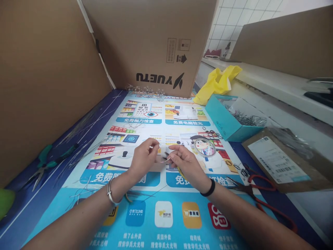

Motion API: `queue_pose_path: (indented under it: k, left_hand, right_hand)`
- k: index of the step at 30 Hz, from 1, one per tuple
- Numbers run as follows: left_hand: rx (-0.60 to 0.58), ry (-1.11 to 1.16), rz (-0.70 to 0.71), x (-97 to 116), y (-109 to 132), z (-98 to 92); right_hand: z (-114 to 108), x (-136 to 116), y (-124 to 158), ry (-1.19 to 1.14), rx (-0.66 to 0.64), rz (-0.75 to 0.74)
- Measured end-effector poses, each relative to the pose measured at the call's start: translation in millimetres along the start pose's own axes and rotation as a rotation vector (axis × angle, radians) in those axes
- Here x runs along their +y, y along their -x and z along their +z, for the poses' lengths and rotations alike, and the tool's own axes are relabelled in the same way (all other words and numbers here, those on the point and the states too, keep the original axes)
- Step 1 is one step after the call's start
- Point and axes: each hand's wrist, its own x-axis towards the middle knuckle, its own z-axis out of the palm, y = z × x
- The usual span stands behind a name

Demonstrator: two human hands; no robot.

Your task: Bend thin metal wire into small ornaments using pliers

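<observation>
My left hand [144,156] and my right hand [185,163] meet over a printed poster mat [161,215] in the middle of the table. Both hands pinch a thin piece of metal wire [164,160] that runs between the fingertips. My left wrist wears a silver bangle, my right wrist a black band. Loose lengths of wire [85,189] lie on the mat under and to the left of my left forearm. What else the right fingers hold is too small to make out.
Green-handled pliers [47,163] lie at the left. Red-handled scissors [257,194] lie at the right beside a brown parcel [283,163]. A teal box [229,119] holds metal pieces. Small black rings [215,134] lie near it. Cardboard boxes [153,45] stand behind, yellow gloves [215,81] at back right.
</observation>
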Motion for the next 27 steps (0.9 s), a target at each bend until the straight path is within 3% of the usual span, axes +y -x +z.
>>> queue_pose_path:
  k: [3,7,13,20,24,27]
  left_hand:
    - [-0.005,0.158,-0.194,3.8,-1.2,-0.4]
    - [-0.014,0.245,-0.261,6.2,1.2,3.5]
    - [-0.073,0.276,-0.289,3.8,5.2,8.6]
    - [-0.212,0.156,-0.198,2.7,5.3,3.0]
    - [-0.173,0.11,-0.21,2.5,-4.2,-9.5]
    - [-0.16,-0.049,-0.217,-1.2,-19.4,-28.0]
  right_hand:
    - [-0.1,2.3,0.1,0.007,-0.021,0.035]
    - [0.4,2.9,1.0,0.044,-0.03,0.034]
    - [0.2,-0.1,2.3,0.125,-0.033,0.002]
    - [-2.2,-17.7,-0.8,0.055,0.076,0.083]
    - [-3.2,-19.7,-7.8,0.068,0.059,0.066]
    - [-8.0,-15.7,-10.3,0.221,0.079,0.038]
